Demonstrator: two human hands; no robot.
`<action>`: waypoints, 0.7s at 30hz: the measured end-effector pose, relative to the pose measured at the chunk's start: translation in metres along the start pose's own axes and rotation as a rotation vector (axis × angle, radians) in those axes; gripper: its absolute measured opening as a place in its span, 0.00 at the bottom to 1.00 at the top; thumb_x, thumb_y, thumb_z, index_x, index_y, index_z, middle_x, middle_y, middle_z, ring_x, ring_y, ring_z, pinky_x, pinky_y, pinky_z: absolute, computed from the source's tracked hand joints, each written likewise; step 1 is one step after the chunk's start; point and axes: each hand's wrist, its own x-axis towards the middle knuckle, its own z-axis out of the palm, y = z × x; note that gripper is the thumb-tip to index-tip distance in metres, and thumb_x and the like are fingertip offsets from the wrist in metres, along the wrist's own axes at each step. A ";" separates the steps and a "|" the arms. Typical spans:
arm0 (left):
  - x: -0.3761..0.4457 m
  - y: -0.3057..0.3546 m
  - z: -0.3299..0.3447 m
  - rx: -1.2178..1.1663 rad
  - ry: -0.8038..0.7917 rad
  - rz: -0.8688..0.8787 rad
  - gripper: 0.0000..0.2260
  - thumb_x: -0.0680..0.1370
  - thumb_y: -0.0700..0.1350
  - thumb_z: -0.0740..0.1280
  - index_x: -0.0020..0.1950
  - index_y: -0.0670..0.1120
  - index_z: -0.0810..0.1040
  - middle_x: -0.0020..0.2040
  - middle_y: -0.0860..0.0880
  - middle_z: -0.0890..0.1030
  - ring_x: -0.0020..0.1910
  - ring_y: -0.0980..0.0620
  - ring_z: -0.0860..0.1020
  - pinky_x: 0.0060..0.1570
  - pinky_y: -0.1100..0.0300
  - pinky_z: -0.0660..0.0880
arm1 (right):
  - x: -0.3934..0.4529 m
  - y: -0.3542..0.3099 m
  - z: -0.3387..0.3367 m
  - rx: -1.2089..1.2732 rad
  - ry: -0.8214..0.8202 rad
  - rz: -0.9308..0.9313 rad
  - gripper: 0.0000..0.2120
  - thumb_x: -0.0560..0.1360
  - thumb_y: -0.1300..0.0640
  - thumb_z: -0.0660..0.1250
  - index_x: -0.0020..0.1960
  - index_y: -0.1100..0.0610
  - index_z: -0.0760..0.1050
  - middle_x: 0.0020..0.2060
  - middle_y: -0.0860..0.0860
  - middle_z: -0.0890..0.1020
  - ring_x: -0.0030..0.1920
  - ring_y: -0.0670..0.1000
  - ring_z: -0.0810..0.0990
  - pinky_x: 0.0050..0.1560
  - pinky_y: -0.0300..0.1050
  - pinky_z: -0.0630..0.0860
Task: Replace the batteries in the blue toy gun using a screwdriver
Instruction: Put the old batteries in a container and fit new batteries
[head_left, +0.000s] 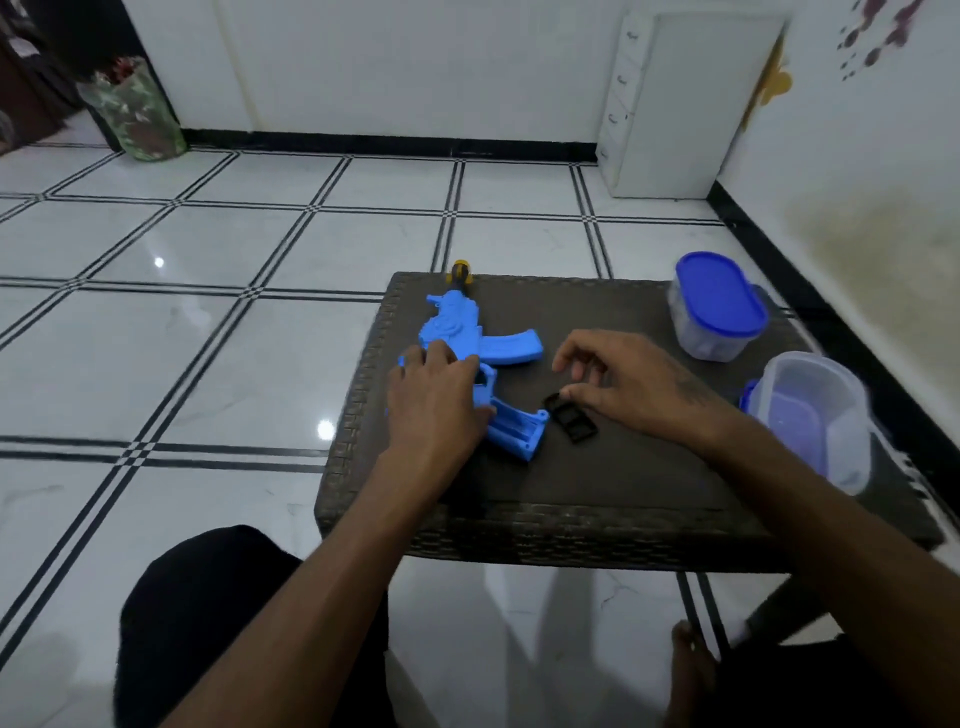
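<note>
The blue toy gun lies on the left part of the dark wicker table, its yellow and black muzzle pointing away from me. Its grip end toward me shows an uncovered hollow compartment. My left hand rests flat on the gun's body, fingers spread. A black cover piece lies on the table just right of the grip. My right hand hovers over that cover with loosely curled fingers and its thumb at the cover's edge; it holds nothing that I can see. No screwdriver or battery is visible.
Two clear plastic containers stand at the table's right side: one with a blue lid on top, another without its lid nearer me. White tiled floor surrounds the table. My knees are below the table's near edge.
</note>
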 end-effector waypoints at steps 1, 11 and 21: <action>0.000 0.009 -0.002 -0.061 0.032 0.024 0.22 0.75 0.55 0.70 0.67 0.51 0.75 0.62 0.46 0.75 0.63 0.42 0.71 0.62 0.48 0.70 | -0.008 0.004 -0.006 0.022 0.018 0.017 0.09 0.72 0.60 0.74 0.50 0.53 0.78 0.40 0.46 0.80 0.36 0.45 0.78 0.37 0.31 0.73; -0.003 0.156 0.014 -0.626 -0.155 0.174 0.10 0.75 0.51 0.70 0.54 0.52 0.85 0.49 0.54 0.86 0.49 0.58 0.82 0.52 0.62 0.77 | -0.098 0.088 -0.089 -0.063 0.146 0.430 0.12 0.71 0.68 0.73 0.52 0.58 0.81 0.47 0.53 0.84 0.42 0.45 0.81 0.42 0.32 0.74; -0.002 0.212 0.053 -1.014 -0.373 0.037 0.06 0.78 0.44 0.67 0.47 0.50 0.85 0.39 0.49 0.86 0.39 0.49 0.85 0.47 0.47 0.82 | -0.091 0.118 -0.084 -0.301 -0.394 0.548 0.20 0.71 0.48 0.75 0.60 0.54 0.79 0.52 0.51 0.81 0.49 0.51 0.80 0.39 0.40 0.75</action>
